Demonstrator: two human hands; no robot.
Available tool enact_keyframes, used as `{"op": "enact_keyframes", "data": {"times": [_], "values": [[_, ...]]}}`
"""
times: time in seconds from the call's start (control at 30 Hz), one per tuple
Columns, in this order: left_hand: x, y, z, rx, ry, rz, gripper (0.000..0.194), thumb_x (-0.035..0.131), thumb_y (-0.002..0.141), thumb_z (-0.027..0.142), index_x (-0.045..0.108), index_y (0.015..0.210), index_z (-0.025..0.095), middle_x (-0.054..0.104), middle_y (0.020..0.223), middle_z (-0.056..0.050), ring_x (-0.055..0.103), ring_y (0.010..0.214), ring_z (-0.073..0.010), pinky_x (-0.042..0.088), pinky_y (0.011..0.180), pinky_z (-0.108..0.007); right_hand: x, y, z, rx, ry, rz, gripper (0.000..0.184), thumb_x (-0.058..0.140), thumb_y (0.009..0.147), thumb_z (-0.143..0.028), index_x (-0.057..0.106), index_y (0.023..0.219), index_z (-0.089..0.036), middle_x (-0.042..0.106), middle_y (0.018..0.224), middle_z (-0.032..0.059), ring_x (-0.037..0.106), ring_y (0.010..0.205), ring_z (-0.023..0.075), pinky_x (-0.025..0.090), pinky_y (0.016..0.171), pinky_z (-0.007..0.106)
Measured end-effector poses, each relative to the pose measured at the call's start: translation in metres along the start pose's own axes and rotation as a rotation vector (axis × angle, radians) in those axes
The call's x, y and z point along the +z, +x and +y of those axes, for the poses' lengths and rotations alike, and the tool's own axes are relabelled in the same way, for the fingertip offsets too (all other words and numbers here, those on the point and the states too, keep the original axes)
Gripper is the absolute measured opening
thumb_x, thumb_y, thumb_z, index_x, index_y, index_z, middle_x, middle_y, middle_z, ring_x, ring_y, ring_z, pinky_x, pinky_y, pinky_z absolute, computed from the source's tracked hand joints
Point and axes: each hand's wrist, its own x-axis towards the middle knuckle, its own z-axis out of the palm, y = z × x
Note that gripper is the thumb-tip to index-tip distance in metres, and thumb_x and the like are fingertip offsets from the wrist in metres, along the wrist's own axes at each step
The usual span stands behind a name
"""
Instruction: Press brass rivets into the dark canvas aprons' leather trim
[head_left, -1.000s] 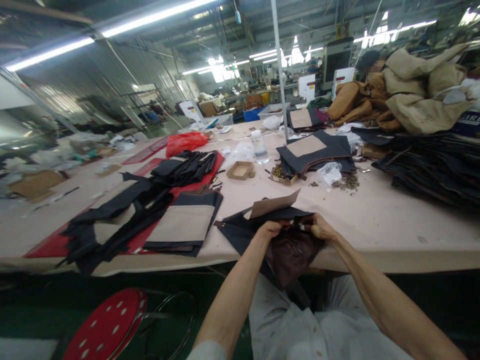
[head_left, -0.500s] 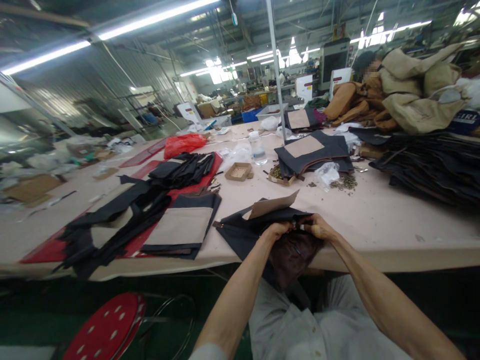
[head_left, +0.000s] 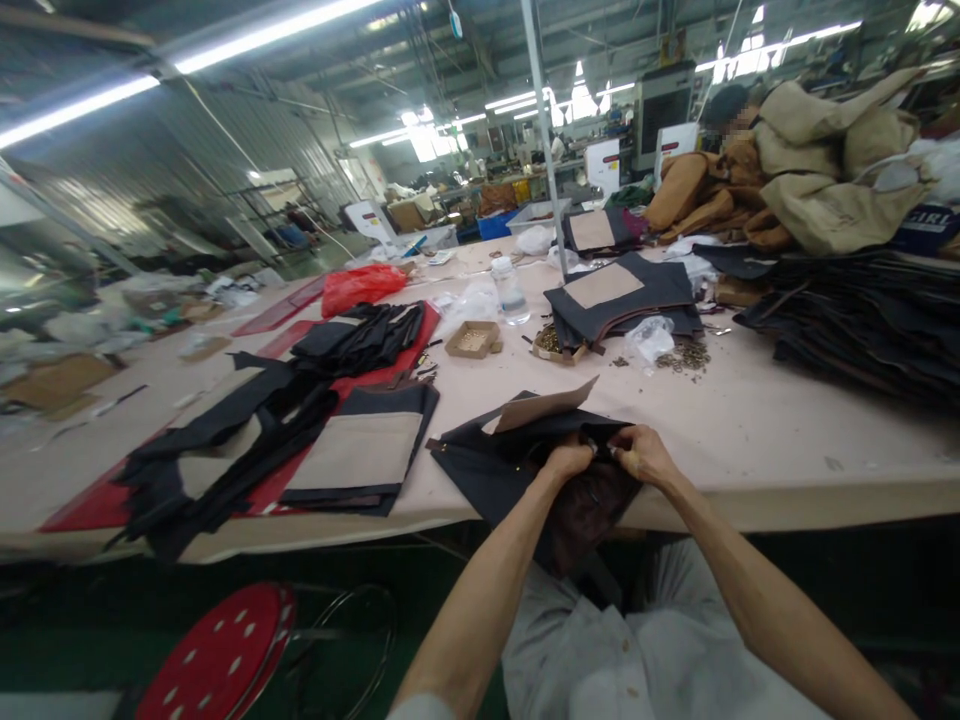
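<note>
A dark fabric piece (head_left: 480,470) with a tan panel (head_left: 544,405) lies at the table's front edge, its brown lining (head_left: 589,510) hanging over toward my lap. My left hand (head_left: 570,457) is closed on the fabric near the opening. Close beside it, my right hand (head_left: 640,452) pinches the same piece at its right edge. Something small and light shows at the fingertips; what it is I cannot make out. Left of my hands rests a flat stack of dark pieces with tan panels (head_left: 367,450).
Ahead stand a small cardboard box of tiny parts (head_left: 472,340), a second box of brass-coloured parts (head_left: 555,342) and a clear bottle (head_left: 510,292). Loose metal rings (head_left: 686,358) lie farther right. A tall dark fabric pile (head_left: 862,320) fills the right side. A red stool (head_left: 217,650) stands lower left.
Both hands have shifted slightly at the fabric's opening, the right one turning a little with its fingers rising. The view has drifted slightly. The fabric stays in place.
</note>
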Motion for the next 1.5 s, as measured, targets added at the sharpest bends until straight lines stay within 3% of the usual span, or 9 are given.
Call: {"op": "enact_keyframes", "data": {"times": [0.2, 0.37, 0.53, 0.73, 0.9, 1.17, 1.5], "values": [[0.003, -0.004, -0.003, 0.06, 0.067, -0.001, 0.018, 0.069, 0.076, 0.017, 0.071, 0.094, 0.015, 0.072, 0.099, -0.008, 0.064, 0.093, -0.0225, 0.048, 0.089, -0.032, -0.002, -0.005, 0.024, -0.009, 0.152, -0.03, 0.027, 0.062, 0.072, -0.031, 0.078, 0.089, -0.016, 0.073, 0.076, 0.0053, 0.062, 0.066, 0.0194, 0.044, 0.059, 0.027], [0.002, -0.011, 0.001, 0.201, -0.049, -0.057, 0.02, 0.071, 0.071, 0.015, 0.071, 0.091, 0.014, 0.072, 0.089, -0.004, 0.064, 0.078, -0.0152, 0.049, 0.076, -0.026, 0.001, -0.004, 0.032, -0.013, 0.241, -0.065, 0.03, 0.062, 0.073, -0.032, 0.077, 0.092, -0.014, 0.071, 0.07, 0.0042, 0.059, 0.06, 0.017, 0.041, 0.054, 0.025], [0.004, -0.016, 0.008, 0.18, -0.124, -0.058, 0.022, 0.072, 0.068, 0.013, 0.072, 0.09, 0.013, 0.072, 0.085, -0.003, 0.061, 0.072, -0.0123, 0.048, 0.071, -0.024, 0.001, -0.005, 0.034, -0.024, 0.264, -0.073, 0.032, 0.062, 0.073, -0.033, 0.076, 0.094, -0.013, 0.071, 0.073, 0.0044, 0.059, 0.061, 0.0165, 0.041, 0.054, 0.025], [0.011, -0.006, 0.002, 0.069, -0.19, -0.037, 0.02, 0.076, 0.066, 0.013, 0.073, 0.087, 0.015, 0.073, 0.086, -0.002, 0.065, 0.078, -0.0138, 0.05, 0.076, -0.024, -0.001, -0.006, 0.034, -0.014, 0.321, -0.107, 0.033, 0.063, 0.074, -0.034, 0.076, 0.096, -0.013, 0.07, 0.071, 0.004, 0.058, 0.059, 0.0168, 0.04, 0.052, 0.025], [0.014, 0.002, -0.003, 0.095, -0.186, 0.004, 0.017, 0.074, 0.067, 0.011, 0.069, 0.083, 0.015, 0.071, 0.082, -0.001, 0.064, 0.077, -0.014, 0.05, 0.075, -0.024, -0.003, -0.007, 0.031, -0.002, 0.367, -0.119, 0.032, 0.063, 0.074, -0.032, 0.075, 0.097, -0.014, 0.072, 0.075, 0.0049, 0.057, 0.058, 0.0156, 0.04, 0.053, 0.025], [0.017, -0.004, 0.004, 0.102, 0.052, 0.078, 0.016, 0.071, 0.073, 0.015, 0.068, 0.088, 0.016, 0.072, 0.094, -0.006, 0.064, 0.088, -0.0185, 0.049, 0.085, -0.028, -0.002, -0.008, 0.035, -0.033, 0.355, -0.106, 0.033, 0.062, 0.074, -0.034, 0.074, 0.098, -0.014, 0.073, 0.081, 0.0056, 0.059, 0.062, 0.0164, 0.042, 0.055, 0.026], [0.012, 0.002, 0.008, 0.061, 0.21, -0.004, 0.019, 0.067, 0.076, 0.017, 0.07, 0.095, 0.015, 0.072, 0.098, -0.009, 0.063, 0.086, -0.021, 0.047, 0.084, -0.029, 0.002, -0.009, 0.042, -0.035, 0.332, -0.068, 0.036, 0.061, 0.075, -0.038, 0.073, 0.099, -0.014, 0.071, 0.08, 0.0062, 0.057, 0.063, 0.0165, 0.041, 0.054, 0.025]]}}
